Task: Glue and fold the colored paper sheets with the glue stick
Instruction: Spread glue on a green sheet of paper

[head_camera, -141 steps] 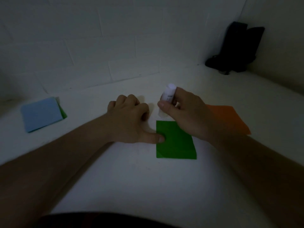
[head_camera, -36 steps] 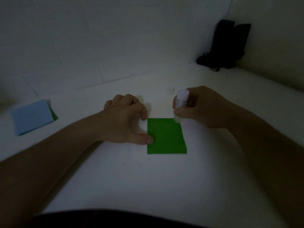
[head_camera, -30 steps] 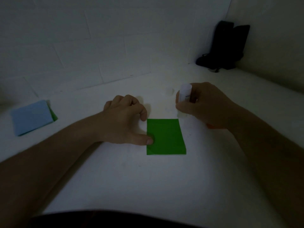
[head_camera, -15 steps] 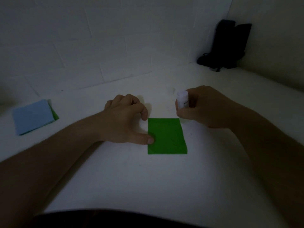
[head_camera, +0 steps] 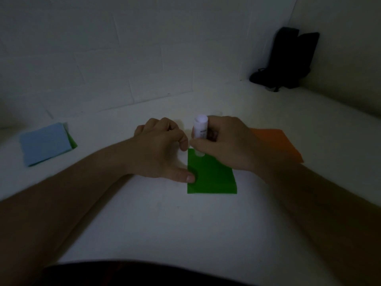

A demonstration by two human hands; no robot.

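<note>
- A dim white table (head_camera: 185, 234) meets a white block wall; a black object (head_camera: 286, 58) stands in the upper right corner.
- The right hand (head_camera: 226, 145) grips the glue stick (head_camera: 199, 131) near upright, its lower tip on the green paper's (head_camera: 212, 178) far edge at centre frame.
- The left hand (head_camera: 158, 153), fingers curled, presses its thumb on the paper's left edge.
- Orange paper (head_camera: 278, 143) lies right; a blue stack (head_camera: 45, 143) lies left.

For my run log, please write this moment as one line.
left hand: thumb presses green sheet | right hand: holds glue stick, tip on sheet's far edge | step: gluing
</note>
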